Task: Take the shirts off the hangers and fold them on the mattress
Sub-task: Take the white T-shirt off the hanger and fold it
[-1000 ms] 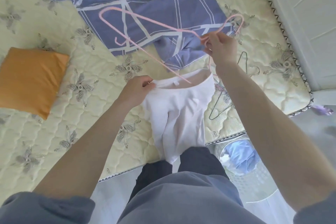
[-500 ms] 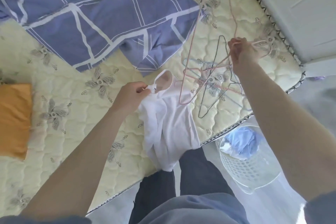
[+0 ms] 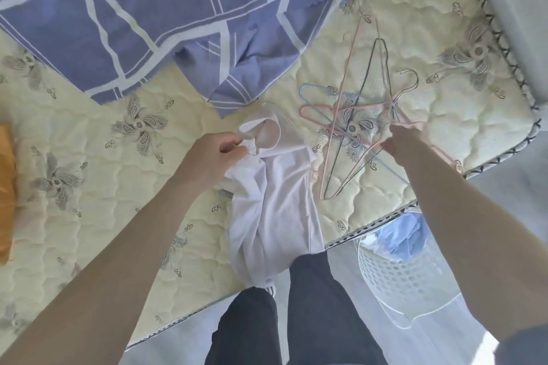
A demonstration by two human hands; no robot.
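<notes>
The left hand (image 3: 213, 154) grips the bunched neck of the white shirt (image 3: 278, 210), which lies crumpled on the mattress (image 3: 89, 187) with its hem hanging over the near edge. The right hand (image 3: 404, 139) reaches to the pile of wire hangers (image 3: 361, 124) lying beside the shirt. Its fingers meet a pink wire, but I cannot tell whether they grip it.

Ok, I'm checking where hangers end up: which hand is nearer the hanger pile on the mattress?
Right. The right hand is on the hanger pile's near end, curled on the pink hanger; the left hand is apart to its left, gripping the white shirt's collar.
</notes>
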